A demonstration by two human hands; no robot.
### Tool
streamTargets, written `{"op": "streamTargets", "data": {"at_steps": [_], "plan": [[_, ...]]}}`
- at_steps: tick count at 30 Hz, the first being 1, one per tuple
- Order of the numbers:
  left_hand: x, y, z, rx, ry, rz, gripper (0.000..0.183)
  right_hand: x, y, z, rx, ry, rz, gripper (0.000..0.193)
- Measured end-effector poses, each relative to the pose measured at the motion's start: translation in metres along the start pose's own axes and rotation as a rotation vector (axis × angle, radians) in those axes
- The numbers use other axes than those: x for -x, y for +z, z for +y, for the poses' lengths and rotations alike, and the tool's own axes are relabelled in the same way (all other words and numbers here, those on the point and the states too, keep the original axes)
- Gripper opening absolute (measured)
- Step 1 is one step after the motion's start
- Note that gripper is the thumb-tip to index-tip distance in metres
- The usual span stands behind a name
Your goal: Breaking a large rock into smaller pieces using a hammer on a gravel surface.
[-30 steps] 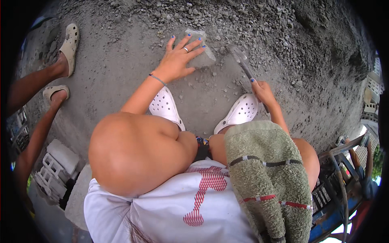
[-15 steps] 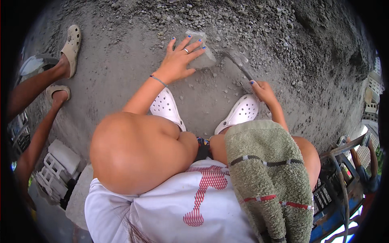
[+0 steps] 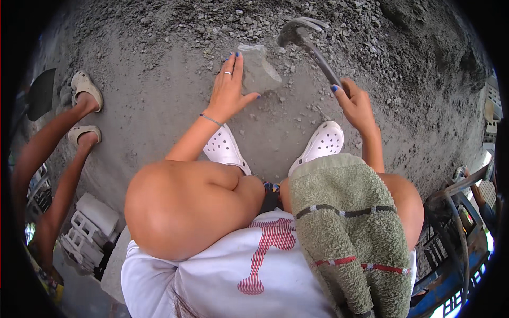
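Observation:
A grey flat stone (image 3: 259,71) lies on the dusty ground ahead of my feet. My left hand (image 3: 229,90) rests along its left side, fingers stretched out and thumb apart, gripping nothing. In my right hand (image 3: 354,102) is a claw hammer (image 3: 319,57), held by its dark handle. The hammer's head is raised up and to the right of the stone, over loose gravel, apart from the stone. A green towel (image 3: 344,212) with dark and red stripes drapes over my right thigh.
Crushed gravel (image 3: 222,21) spreads beyond the stone, rising into a dark heap (image 3: 424,47) at the right. Another person's feet in beige clogs (image 3: 86,87) stand at the left, near concrete blocks (image 3: 87,233). Blue metal framework (image 3: 466,249) is at the lower right.
The hammer has risen from the ground beside the stone, its head now higher in view. My left hand has drawn off the stone's top to its left side. The other person's feet have shifted.

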State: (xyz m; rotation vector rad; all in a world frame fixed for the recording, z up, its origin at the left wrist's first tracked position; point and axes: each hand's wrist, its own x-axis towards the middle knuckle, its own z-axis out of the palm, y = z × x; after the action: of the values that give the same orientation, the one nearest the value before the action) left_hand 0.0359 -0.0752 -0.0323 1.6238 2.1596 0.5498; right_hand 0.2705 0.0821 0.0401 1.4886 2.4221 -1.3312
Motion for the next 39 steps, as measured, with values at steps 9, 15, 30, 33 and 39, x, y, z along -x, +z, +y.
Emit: {"op": "streamTargets", "data": {"at_steps": [9,15,30,33,39], "plan": [[-0.005,0.001,0.007,-0.037,-0.012,0.007,0.094,-0.007,0.03,-0.026,-0.102,-0.27,0.074,0.024],[-0.004,-0.006,-0.001,-0.089,-0.054,-0.033,0.091,-0.033,0.068,0.005,-0.002,-0.157,-0.016,0.025],[-0.001,0.002,0.003,-0.064,-0.001,0.031,0.09,-0.006,0.081,0.015,-0.042,-0.135,0.106,0.021],[-0.009,0.004,0.004,-0.101,0.023,0.03,0.088,-0.013,0.067,0.018,-0.02,-0.069,0.013,0.022],[-0.008,-0.001,0.005,-0.054,0.021,0.032,0.085,-0.008,-0.016,-0.044,-0.269,-0.333,0.364,0.018]]}}
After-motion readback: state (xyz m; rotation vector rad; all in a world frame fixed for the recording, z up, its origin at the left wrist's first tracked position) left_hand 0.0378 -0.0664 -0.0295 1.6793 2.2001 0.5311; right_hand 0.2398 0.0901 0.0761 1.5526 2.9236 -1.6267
